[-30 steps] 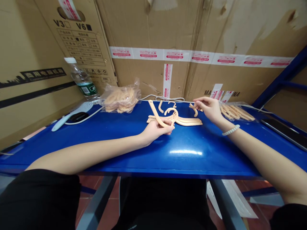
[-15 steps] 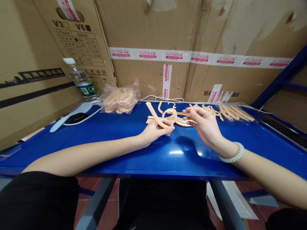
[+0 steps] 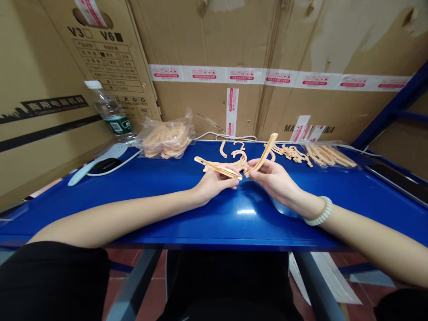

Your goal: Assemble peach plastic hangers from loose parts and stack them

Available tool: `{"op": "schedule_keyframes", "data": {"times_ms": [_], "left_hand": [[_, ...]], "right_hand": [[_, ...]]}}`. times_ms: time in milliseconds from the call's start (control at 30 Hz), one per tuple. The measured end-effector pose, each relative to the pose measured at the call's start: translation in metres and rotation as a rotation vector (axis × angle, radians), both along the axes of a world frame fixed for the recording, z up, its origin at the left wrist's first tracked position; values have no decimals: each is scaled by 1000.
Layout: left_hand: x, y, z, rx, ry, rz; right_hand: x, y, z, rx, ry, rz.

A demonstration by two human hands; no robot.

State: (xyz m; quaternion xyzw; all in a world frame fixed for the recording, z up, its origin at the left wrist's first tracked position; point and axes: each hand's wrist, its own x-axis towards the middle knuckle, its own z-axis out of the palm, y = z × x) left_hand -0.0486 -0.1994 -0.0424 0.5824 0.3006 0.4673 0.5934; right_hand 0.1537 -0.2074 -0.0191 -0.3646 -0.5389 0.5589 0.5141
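My left hand (image 3: 217,183) is closed on a curved beige hanger arm (image 3: 207,164), whose grooved side shows and whose far end points left. In my right hand (image 3: 274,178) is a second hanger arm (image 3: 267,150), tilted up and to the right. The inner ends of the two pieces are close together, with a small gap between them. Just behind my hands lie more beige hanger parts, among them a hook (image 3: 241,154) partly hidden by my fingers. Farther back are a loose curved piece (image 3: 223,149) and a small hook (image 3: 240,145).
Behind the blue table (image 3: 160,218) stand cardboard boxes (image 3: 187,107). At left are a water bottle (image 3: 115,120), a hairbrush (image 3: 96,164) and a bag of beige parts (image 3: 165,138). Small hooks (image 3: 294,154), bagged hanger arms (image 3: 329,155) and a phone (image 3: 397,178) are at right.
My right hand has moved left toward my left hand, and its hanger arm now points up. The left hanger arm has turned and tipped lower, showing its groove.
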Motion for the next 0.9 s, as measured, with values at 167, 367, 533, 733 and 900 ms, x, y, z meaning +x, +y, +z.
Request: {"op": "schedule_keyframes", "data": {"times_ms": [167,367,533,733,900], "left_hand": [[-1,0,0,-8,2,-7],[-2,1,-1,-10,17,-21],[-2,0,0,-11,1,-31],[-2,0,0,-9,10,-14],[-3,0,-3,-5,15,4]], "right_hand": [[4,6,2,4,-50,108],[6,8,5,41,-93,175],[5,8,9,100,-187,213],[5,5,13,185,-232,213],[4,2,13,191,-259,173]]}}
